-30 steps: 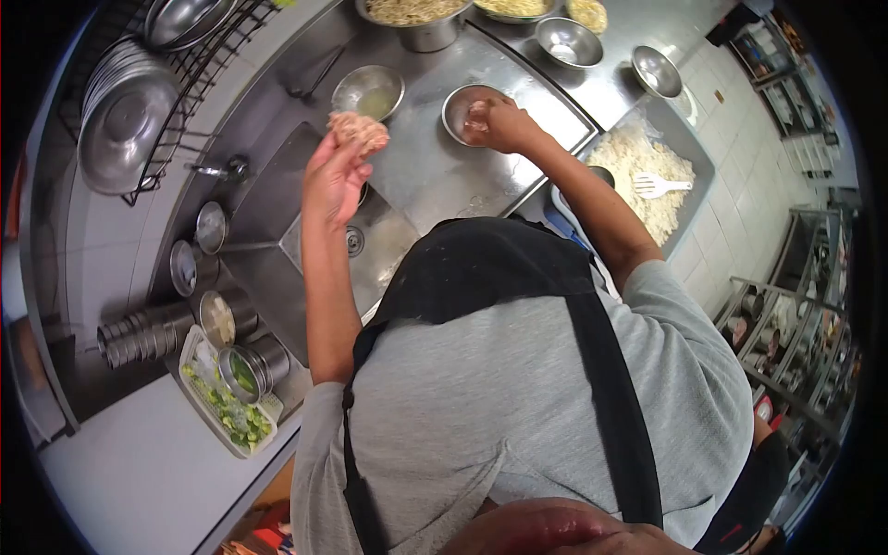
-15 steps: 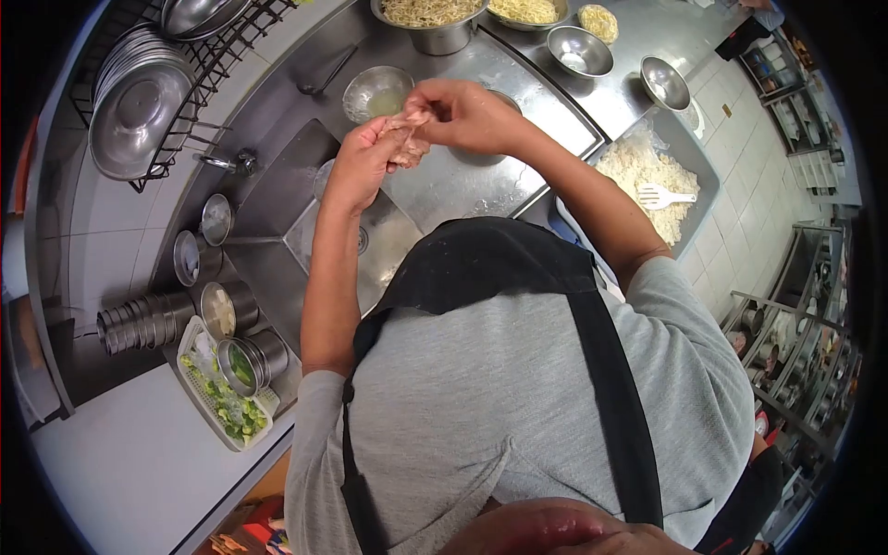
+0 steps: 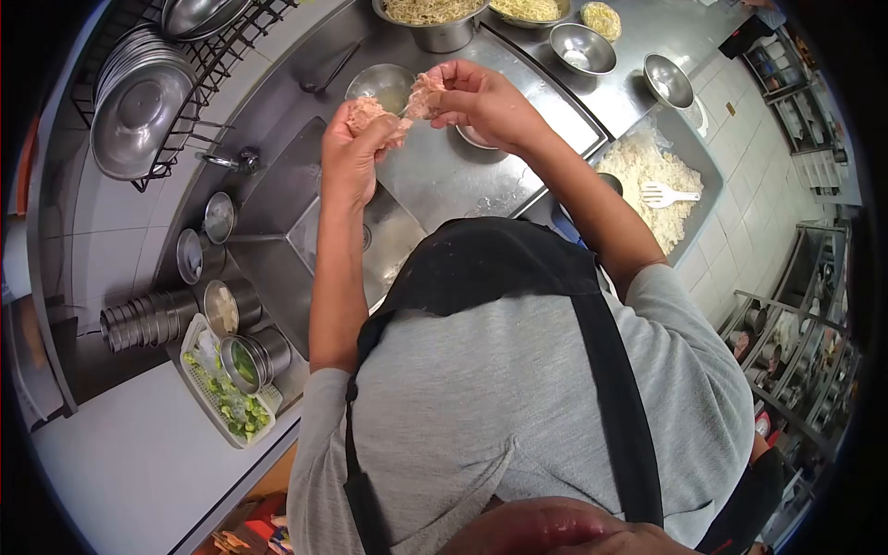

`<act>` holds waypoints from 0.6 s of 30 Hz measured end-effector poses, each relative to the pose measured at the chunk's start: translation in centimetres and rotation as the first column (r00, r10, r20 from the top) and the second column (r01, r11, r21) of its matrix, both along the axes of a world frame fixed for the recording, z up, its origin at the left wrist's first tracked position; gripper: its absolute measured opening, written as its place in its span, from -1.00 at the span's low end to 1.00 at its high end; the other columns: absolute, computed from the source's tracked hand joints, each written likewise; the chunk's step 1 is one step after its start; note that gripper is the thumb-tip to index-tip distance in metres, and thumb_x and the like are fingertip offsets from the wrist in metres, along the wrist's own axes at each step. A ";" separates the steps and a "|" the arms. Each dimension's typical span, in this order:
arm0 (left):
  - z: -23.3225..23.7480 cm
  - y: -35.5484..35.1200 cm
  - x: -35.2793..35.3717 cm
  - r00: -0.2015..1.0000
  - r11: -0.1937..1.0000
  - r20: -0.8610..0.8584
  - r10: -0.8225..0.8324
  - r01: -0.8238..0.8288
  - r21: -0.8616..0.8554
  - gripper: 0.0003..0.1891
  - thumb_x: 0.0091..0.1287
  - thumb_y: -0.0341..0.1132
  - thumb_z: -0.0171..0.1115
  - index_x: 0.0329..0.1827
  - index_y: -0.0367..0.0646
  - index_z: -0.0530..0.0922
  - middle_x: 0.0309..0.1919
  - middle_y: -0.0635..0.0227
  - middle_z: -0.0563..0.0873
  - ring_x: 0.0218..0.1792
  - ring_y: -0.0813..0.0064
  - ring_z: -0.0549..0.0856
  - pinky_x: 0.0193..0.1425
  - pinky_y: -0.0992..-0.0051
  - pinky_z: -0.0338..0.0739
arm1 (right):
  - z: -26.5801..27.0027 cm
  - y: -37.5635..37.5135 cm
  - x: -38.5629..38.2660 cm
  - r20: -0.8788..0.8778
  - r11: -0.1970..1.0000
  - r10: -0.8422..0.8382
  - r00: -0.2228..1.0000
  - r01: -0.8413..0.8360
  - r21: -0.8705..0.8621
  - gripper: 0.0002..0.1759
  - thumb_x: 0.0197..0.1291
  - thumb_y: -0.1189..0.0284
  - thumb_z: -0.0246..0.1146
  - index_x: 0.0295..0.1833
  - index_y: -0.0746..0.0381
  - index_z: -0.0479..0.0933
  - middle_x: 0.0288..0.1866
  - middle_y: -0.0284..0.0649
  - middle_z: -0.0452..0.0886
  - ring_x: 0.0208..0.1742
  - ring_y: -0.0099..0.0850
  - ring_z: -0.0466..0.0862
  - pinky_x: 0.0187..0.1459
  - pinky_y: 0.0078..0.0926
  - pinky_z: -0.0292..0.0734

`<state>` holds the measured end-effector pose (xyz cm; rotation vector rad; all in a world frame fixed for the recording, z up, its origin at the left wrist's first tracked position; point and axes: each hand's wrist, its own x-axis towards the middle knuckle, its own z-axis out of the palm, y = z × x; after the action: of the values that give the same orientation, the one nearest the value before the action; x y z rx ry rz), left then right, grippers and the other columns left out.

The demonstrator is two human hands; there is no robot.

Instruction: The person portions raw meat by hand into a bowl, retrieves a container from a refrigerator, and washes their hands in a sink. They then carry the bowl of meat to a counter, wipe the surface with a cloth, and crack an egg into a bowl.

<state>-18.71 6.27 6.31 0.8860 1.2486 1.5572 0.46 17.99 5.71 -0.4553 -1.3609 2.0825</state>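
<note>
My left hand [image 3: 351, 159] is closed round a pale pink clump of meat [image 3: 368, 115], thumb across its front. In my right hand [image 3: 488, 109], thumb and fingers pinch a smaller torn piece of the same meat [image 3: 425, 95]. The two pieces come close together at their ragged edges, held up over the steel counter. Just behind them stands a metal bowl [image 3: 381, 81] with some cloudy liquid in it. A round dish [image 3: 474, 138] lies under my right hand, mostly covered by it.
A sink basin [image 3: 310, 217] with a tap [image 3: 242, 159] is at left. On the right stands a grey tub [image 3: 708, 199] of white crumbly food with a white slotted spatula [image 3: 668, 194]. A pot of sprouts [image 3: 435, 37] is at the back. A basket of greens [image 3: 264, 430] sits lower left.
The meat, earlier one bunch between both hands, is now pulled into two pieces. My right hand has moved right and slightly down, away from my left.
</note>
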 end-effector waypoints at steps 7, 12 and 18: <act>0.5 0.2 1.1 0.995 0.993 -0.046 -0.089 0.085 -0.085 -0.70 0.39 -0.33 0.37 0.12 -0.18 0.54 -0.25 0.42 0.73 -0.40 0.69 0.65 -0.44 0.64 0.38 | 0.9 -2.8 -0.2 0.165 0.619 -0.326 0.931 0.079 0.781 -0.47 0.28 0.49 0.40 0.36 0.23 0.50 0.03 -0.25 0.70 -0.05 -0.45 0.72 -0.10 -0.41 0.64; -0.2 0.4 1.3 0.994 0.995 0.079 -0.075 0.079 -0.060 -0.69 0.38 -0.33 0.37 0.12 -0.19 0.56 -0.22 0.41 0.74 -0.38 0.69 0.66 -0.39 0.63 0.43 | 3.1 -3.6 0.1 0.106 0.457 -0.435 0.894 0.117 0.882 -0.54 0.21 0.44 0.42 0.24 0.23 0.59 -0.01 -0.09 0.72 -0.14 -0.23 0.73 -0.10 -0.34 0.64; -0.6 -0.1 -0.3 0.982 0.994 0.159 -0.105 0.107 -0.005 -0.72 0.34 -0.42 0.33 0.08 -0.22 0.56 -0.21 0.38 0.74 -0.37 0.66 0.66 -0.38 0.64 0.43 | 2.6 -2.8 0.5 0.190 0.675 -0.293 0.937 0.062 0.735 -0.63 0.27 0.39 0.39 0.17 0.23 0.61 -0.19 -0.16 0.72 -0.22 -0.36 0.72 -0.16 -0.39 0.62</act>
<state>-19.01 6.16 5.71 0.7908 1.0801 1.5019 0.92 15.19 8.32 -0.5295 -2.0760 1.1802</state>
